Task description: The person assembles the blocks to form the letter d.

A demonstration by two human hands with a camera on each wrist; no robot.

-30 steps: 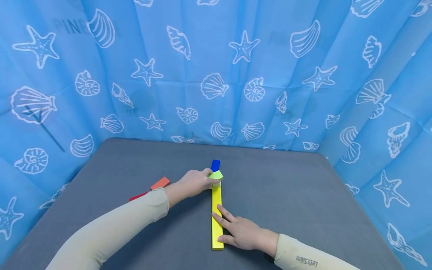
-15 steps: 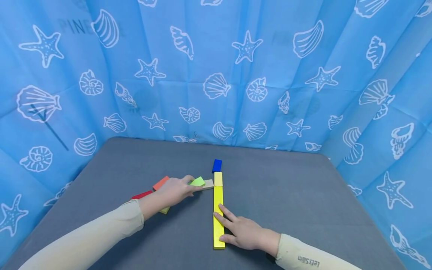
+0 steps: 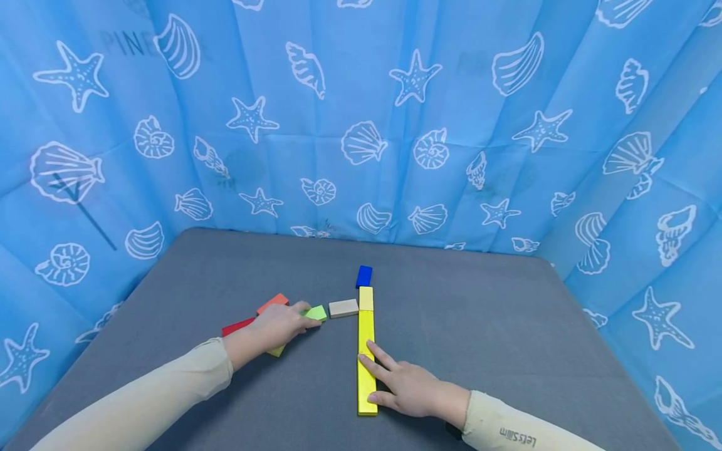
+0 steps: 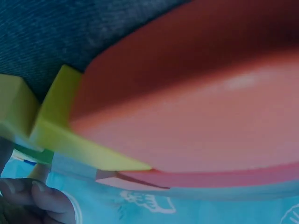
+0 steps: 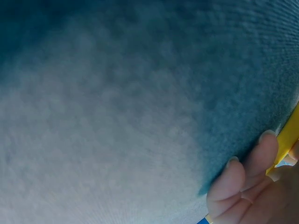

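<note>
My left hand (image 3: 279, 326) pinches a light green block (image 3: 317, 313) between thumb and fingers, low over the grey table at left of centre. Just right of that block lies a plain wooden block (image 3: 343, 308), its end at a straight row. Two long yellow blocks, the far one (image 3: 366, 326) and the near one (image 3: 368, 396), form the row with a short pale yellow block (image 3: 366, 299) at its far end. A blue block (image 3: 364, 276) sits beyond, slightly askew. Across the yellow blocks rest the outstretched fingers of my right hand (image 3: 407, 387).
Around my left wrist lie an orange block (image 3: 272, 303), a red block (image 3: 237, 326) and a yellowish block (image 3: 276, 352), partly covered by the hand. The red block (image 4: 196, 112) fills much of the left wrist view. A blue shell-print curtain (image 3: 316, 156) borders the table (image 3: 479, 313).
My left hand has drawn the light green block leftward from the row's far end, uncovering the pale yellow and wooden blocks. The right hand stays on the yellow blocks.
</note>
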